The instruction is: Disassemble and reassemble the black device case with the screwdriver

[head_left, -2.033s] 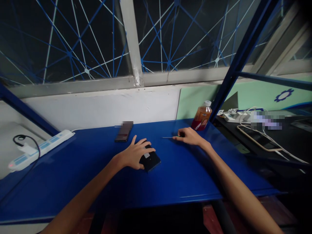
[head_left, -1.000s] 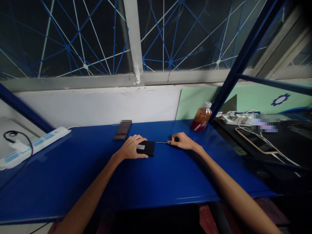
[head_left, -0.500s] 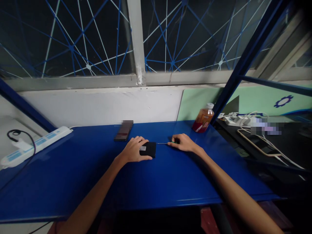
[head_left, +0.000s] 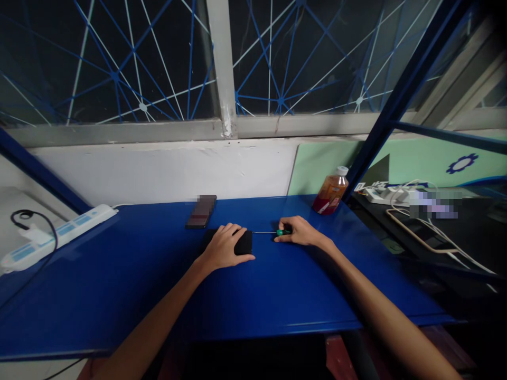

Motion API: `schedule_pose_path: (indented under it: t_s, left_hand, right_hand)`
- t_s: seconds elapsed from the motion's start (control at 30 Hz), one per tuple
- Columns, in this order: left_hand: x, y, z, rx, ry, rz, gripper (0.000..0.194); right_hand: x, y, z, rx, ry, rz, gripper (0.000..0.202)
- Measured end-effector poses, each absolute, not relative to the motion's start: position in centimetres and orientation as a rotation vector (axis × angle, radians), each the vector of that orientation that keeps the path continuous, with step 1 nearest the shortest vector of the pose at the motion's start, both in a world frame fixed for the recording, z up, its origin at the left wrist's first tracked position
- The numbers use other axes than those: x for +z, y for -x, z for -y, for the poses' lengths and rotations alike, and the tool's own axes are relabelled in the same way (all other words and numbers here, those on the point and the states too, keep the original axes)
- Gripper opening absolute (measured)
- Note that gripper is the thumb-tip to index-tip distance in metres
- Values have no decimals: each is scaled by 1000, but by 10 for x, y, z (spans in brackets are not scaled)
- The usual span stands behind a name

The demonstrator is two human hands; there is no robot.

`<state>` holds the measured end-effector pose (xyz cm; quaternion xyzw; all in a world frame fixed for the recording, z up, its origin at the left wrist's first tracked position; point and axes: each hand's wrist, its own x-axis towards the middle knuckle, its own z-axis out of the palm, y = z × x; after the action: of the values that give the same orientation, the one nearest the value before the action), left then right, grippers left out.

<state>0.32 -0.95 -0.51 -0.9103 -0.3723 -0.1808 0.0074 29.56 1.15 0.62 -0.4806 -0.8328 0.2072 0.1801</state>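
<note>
My left hand (head_left: 224, 245) is closed over a flat black rectangular case (head_left: 244, 244) lying on the blue table. Its thumb runs along the near edge and its fingers reach across the top to the far side; the hand covers the middle of the case. My right hand (head_left: 298, 231) pinches the green handle of a screwdriver (head_left: 281, 232), which lies level, its thin metal shaft pointing left. The tip of the shaft meets the right end of the case. Whether it sits in a screw is too small to tell.
A dark phone (head_left: 201, 212) lies behind my left hand. At the back right stands a drink bottle (head_left: 331, 191) with a white cap. A white power strip (head_left: 59, 238) with a black cable is at the left. Cables and another phone (head_left: 420, 232) lie on the dark surface at right.
My left hand has slid right along the case, covering its pale label and baring its left end. My right fingers have loosened and shifted, showing more of the green handle.
</note>
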Motion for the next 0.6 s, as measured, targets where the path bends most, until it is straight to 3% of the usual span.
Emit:
schedule_pose_path:
  t_s: [0.6]
  left_hand:
    - [-4, -3, 10, -555, 2854, 1151, 75]
  right_hand:
    - [12, -296, -9, 519, 1416, 2395, 46]
